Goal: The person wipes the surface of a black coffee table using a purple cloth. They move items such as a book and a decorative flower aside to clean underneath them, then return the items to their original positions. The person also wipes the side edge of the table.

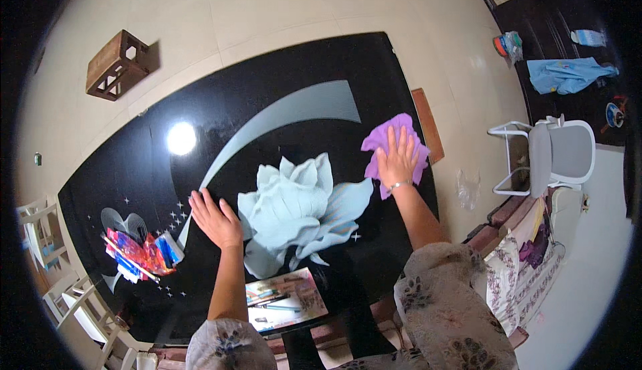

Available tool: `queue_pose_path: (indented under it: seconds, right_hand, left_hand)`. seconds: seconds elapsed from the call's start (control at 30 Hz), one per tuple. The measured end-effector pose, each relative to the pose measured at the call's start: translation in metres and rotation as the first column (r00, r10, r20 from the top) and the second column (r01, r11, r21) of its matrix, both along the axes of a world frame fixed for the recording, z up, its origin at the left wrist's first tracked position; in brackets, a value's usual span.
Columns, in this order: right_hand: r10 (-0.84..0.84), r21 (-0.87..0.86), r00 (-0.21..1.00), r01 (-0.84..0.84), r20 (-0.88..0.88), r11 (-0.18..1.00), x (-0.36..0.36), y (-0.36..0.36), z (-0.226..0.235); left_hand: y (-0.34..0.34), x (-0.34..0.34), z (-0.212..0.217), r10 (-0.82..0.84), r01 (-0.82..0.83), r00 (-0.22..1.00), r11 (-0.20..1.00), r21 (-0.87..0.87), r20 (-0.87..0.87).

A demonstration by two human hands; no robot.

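My right hand [399, 161] lies flat with its fingers stretched out on a crumpled purple cloth [376, 141] near the right edge of the glossy black table [294, 62]. A bracelet circles that wrist. My left hand [217, 221] rests palm down on the tabletop, fingers extended, holding nothing. Between the hands, a large pale blue-white flower design [294, 203] decorates the surface, with a grey curved band [287, 106] sweeping above it. Close to me at the front edge, a tray or board [304, 296] carries pens and other small items.
Red and blue packages [144, 253] with a stick or brush sit at the table's left. Beyond the table stands a wooden stool [114, 69]. To the right are a grey-white chair [555, 153], a clear plastic bag [469, 189] on the floor and a patterned cushion [515, 276]. White chairs [73, 303] stand left.
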State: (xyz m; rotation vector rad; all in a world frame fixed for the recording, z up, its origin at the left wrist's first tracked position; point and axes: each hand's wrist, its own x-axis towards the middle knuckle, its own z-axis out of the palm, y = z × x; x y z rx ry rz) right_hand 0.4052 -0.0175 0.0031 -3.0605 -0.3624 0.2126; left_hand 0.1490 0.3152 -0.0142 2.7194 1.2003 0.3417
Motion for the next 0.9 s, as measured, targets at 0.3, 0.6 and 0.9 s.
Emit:
queue_pose_path:
  seconds: [0.3,0.6,0.9]
  right_hand:
    - [0.014,-0.023,1.000,-0.014,-0.004,1.000,0.204,0.102,-0.007]
    - [0.184,-0.006,0.981,-0.184,0.063,0.983,0.183,0.078,-0.009]
    - [0.233,-0.073,0.961,-0.224,0.147,0.972,0.111,0.005,-0.001]
  left_hand:
    - [0.003,0.003,0.009,0.005,-0.004,0.996,1.000,0.020,-0.089]
    - [0.005,0.003,0.012,0.011,-0.010,0.996,1.000,0.014,-0.086]
    - [-0.001,0.008,0.009,0.030,-0.034,0.996,0.999,-0.038,-0.089]
